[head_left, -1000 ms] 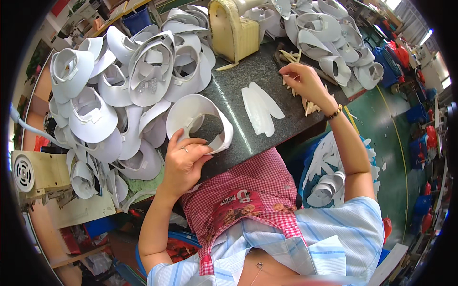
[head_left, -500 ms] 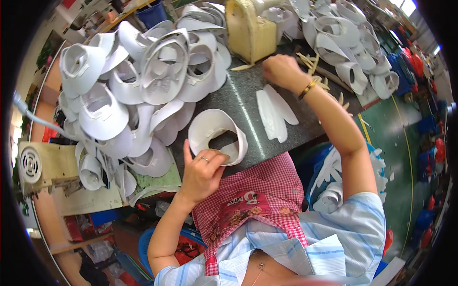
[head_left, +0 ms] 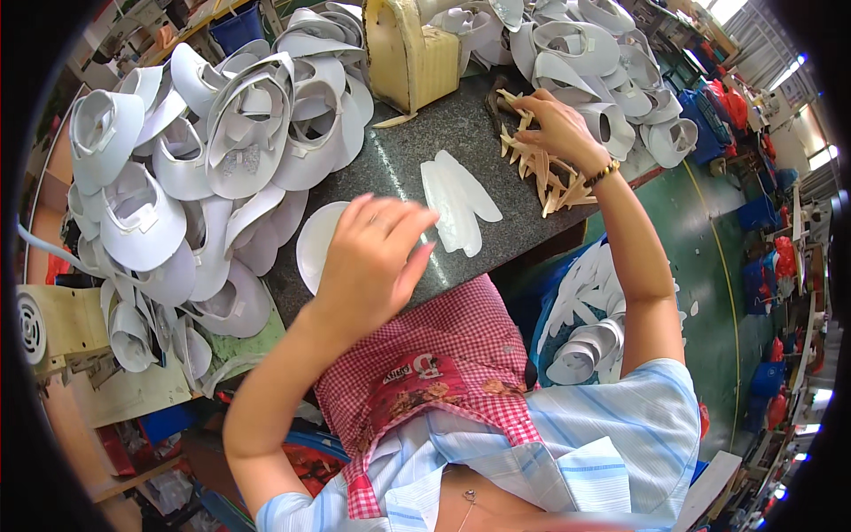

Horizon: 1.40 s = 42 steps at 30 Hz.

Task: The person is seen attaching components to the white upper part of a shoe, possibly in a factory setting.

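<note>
Looks like strip-picking: right hand [head_left: 560, 131] half-curled at the pointed cream-coloured strips [head_left: 541, 168], can't tell if it's pinched one. Left hand [head_left: 368, 257] loosely bent, grip unclear, partly hiding the curved white plastic-looking visor [head_left: 313, 248] on the speckled black table [head_left: 406, 151]. Next calls for a careful pinch imo

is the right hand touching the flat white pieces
Apart: the head view shows bare dark tabletop between the right hand and the flat white pieces.

A red-checked apron [head_left: 474, 324] is worn over a blue-striped shirt [head_left: 612, 417].
</note>
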Each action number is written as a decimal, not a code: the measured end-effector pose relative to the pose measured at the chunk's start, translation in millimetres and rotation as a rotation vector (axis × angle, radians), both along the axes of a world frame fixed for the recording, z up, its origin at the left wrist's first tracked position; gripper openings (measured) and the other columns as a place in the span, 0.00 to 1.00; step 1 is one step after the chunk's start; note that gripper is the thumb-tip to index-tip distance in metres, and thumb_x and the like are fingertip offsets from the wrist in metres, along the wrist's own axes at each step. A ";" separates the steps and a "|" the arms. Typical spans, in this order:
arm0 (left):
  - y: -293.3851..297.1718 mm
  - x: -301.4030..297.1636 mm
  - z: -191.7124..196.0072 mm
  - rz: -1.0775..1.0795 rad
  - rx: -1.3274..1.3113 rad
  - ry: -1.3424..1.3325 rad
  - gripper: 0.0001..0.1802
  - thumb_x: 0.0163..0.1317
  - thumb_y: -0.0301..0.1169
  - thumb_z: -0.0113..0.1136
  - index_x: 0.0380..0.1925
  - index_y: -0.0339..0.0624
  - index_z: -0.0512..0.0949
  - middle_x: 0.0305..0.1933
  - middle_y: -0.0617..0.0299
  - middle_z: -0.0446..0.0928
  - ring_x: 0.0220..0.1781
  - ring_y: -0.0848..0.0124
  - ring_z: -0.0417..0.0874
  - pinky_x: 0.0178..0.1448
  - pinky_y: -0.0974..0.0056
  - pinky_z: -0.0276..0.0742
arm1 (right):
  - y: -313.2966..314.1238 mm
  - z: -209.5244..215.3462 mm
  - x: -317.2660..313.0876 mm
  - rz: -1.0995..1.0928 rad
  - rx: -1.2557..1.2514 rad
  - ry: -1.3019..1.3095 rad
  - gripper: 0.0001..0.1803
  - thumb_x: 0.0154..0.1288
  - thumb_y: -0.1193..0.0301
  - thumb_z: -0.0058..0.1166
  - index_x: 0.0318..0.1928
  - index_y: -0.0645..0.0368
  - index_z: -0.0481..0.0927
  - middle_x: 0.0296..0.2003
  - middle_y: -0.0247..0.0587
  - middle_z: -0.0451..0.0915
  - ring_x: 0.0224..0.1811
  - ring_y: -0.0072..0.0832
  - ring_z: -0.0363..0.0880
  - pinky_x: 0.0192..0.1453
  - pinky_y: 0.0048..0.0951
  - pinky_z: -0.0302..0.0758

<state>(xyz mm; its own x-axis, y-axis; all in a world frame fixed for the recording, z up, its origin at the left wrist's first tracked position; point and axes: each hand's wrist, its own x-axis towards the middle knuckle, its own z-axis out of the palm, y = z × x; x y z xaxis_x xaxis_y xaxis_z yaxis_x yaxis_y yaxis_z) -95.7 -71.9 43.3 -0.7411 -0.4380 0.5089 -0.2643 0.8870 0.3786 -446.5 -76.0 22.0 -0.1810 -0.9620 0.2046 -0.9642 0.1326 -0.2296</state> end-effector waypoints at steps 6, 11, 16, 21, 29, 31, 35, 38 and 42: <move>-57.3 -106.2 -26.1 -0.007 0.407 -0.181 0.24 0.55 0.38 0.64 0.49 0.34 0.77 0.43 0.46 0.81 0.48 0.52 0.82 0.52 0.56 0.77 | -12.2 -7.7 -19.1 0.249 0.091 -0.145 0.10 0.58 0.67 0.61 0.36 0.60 0.80 0.27 0.42 0.79 0.31 0.38 0.77 0.38 0.36 0.73; -67.7 -179.0 -57.2 0.196 0.467 0.099 0.29 0.49 0.42 0.71 0.45 0.32 0.78 0.35 0.50 0.84 0.40 0.62 0.86 0.46 0.58 0.79 | 13.3 9.6 -0.4 0.249 0.041 -0.358 0.07 0.60 0.70 0.59 0.36 0.61 0.79 0.28 0.45 0.80 0.31 0.42 0.79 0.37 0.37 0.73; -88.0 -210.8 -70.7 0.002 0.753 0.153 0.21 0.47 0.31 0.72 0.40 0.33 0.79 0.26 0.58 0.83 0.28 0.73 0.84 0.34 0.69 0.78 | 14.1 -7.3 -24.5 0.257 -0.478 -0.225 0.06 0.62 0.71 0.57 0.38 0.59 0.80 0.32 0.47 0.81 0.35 0.43 0.80 0.39 0.36 0.75; -108.0 -197.5 -88.1 0.126 0.713 0.043 0.22 0.46 0.31 0.73 0.40 0.31 0.79 0.32 0.53 0.84 0.32 0.71 0.85 0.37 0.68 0.79 | 14.7 15.7 -30.3 0.000 -0.641 -0.855 0.08 0.68 0.72 0.55 0.45 0.61 0.78 0.35 0.38 0.82 0.30 0.20 0.77 0.37 0.25 0.78; -24.7 21.9 10.1 0.041 0.303 -0.079 0.20 0.50 0.41 0.73 0.36 0.39 0.80 0.37 0.54 0.81 0.40 0.57 0.83 0.48 0.56 0.78 | 81.9 -0.2 24.8 0.160 -0.227 -1.429 0.08 0.69 0.70 0.57 0.43 0.61 0.79 0.34 0.31 0.80 0.30 0.12 0.77 0.33 0.14 0.75; 13.0 63.4 -20.5 0.009 0.171 -0.090 0.16 0.51 0.37 0.71 0.36 0.40 0.80 0.36 0.58 0.81 0.39 0.60 0.83 0.52 0.55 0.77 | 79.4 -8.0 48.9 0.203 -0.179 -1.450 0.08 0.68 0.70 0.58 0.41 0.61 0.79 0.28 0.30 0.79 0.26 0.13 0.77 0.30 0.15 0.75; 47.1 69.9 -47.8 0.046 -0.081 -0.260 0.14 0.50 0.24 0.61 0.39 0.40 0.79 0.36 0.60 0.80 0.39 0.64 0.82 0.57 0.52 0.75 | 59.1 17.8 116.3 0.415 0.069 -1.531 0.08 0.69 0.71 0.56 0.41 0.63 0.77 0.26 0.31 0.79 0.25 0.14 0.79 0.28 0.15 0.75; 42.5 59.9 -29.6 0.058 -0.198 -0.406 0.13 0.50 0.23 0.57 0.37 0.41 0.80 0.34 0.61 0.80 0.38 0.64 0.82 0.57 0.52 0.75 | 45.4 31.2 134.9 0.530 0.099 -1.444 0.09 0.69 0.70 0.56 0.42 0.65 0.77 0.28 0.32 0.81 0.27 0.15 0.81 0.30 0.16 0.77; 37.7 68.9 -46.0 0.070 -0.019 -0.309 0.12 0.47 0.21 0.55 0.34 0.39 0.80 0.39 0.57 0.80 0.43 0.60 0.81 0.55 0.53 0.74 | -5.2 4.3 106.7 0.234 -0.145 -1.279 0.14 0.67 0.69 0.59 0.46 0.67 0.78 0.29 0.34 0.82 0.30 0.18 0.82 0.33 0.19 0.79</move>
